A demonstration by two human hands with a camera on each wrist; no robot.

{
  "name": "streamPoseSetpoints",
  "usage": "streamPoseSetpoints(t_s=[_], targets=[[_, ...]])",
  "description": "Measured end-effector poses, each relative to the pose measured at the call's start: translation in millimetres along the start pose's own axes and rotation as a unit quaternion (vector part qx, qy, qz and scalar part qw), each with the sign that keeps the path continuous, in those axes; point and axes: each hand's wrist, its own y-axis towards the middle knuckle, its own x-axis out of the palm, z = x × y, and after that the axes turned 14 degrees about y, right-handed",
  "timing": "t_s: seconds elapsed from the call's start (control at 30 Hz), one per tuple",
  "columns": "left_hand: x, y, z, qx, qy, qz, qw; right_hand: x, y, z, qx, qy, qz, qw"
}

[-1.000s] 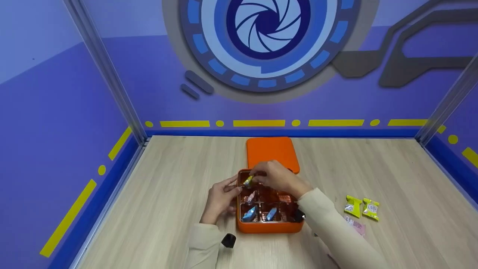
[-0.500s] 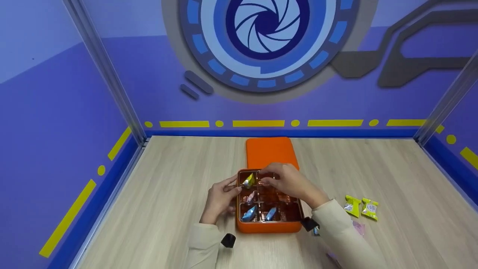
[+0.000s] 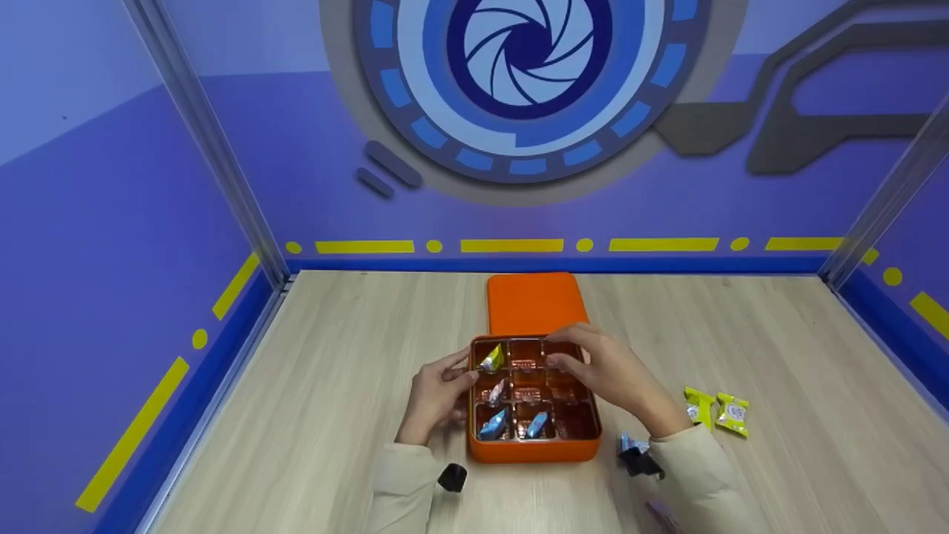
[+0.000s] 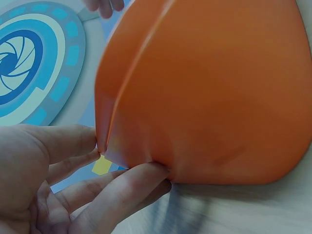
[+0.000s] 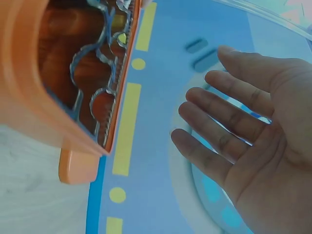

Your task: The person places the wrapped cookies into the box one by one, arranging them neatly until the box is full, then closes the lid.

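- The left hand [image 3: 434,397] braces the orange box [image 3: 532,449], mid-table, fingers pressed to its wall.
- The right hand [image 3: 609,374] hovers above it, fingers spread, empty.
- Four candies occupy compartments; the green candies [image 3: 716,411] remain outside.

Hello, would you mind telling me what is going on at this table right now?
A person is working at an orange box with a divided tray of wrapped candies. The left hand steadies its left wall with its fingertips. The right hand hovers open and empty above the box's right side. A yellow candy lies in the far-left compartment, the orange lid lies behind the box, and two yellow candies wait on the table to the right.
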Motion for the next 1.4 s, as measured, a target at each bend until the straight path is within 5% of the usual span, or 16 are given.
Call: streamPoseSetpoints(t_s=[0.37, 0.8, 1.4], targets=[[0.5, 0.9, -0.3, -0.003, 0.007, 0.003, 1.0, -15.2, -22.9, 3.6, 0.037, -0.023, 0.071, 0.997], [0.2, 0.0, -0.8, -0.008, -0.005, 0.0, 1.0, -25.9, -38.7, 14.4, 0.061, -0.042, 0.1, 0.992], [0.3, -0.1, 0.7, -0.012, 0.004, 0.0, 0.9999, -45.0, -57.5, 35.8, 0.034, -0.06, 0.141, 0.988]])
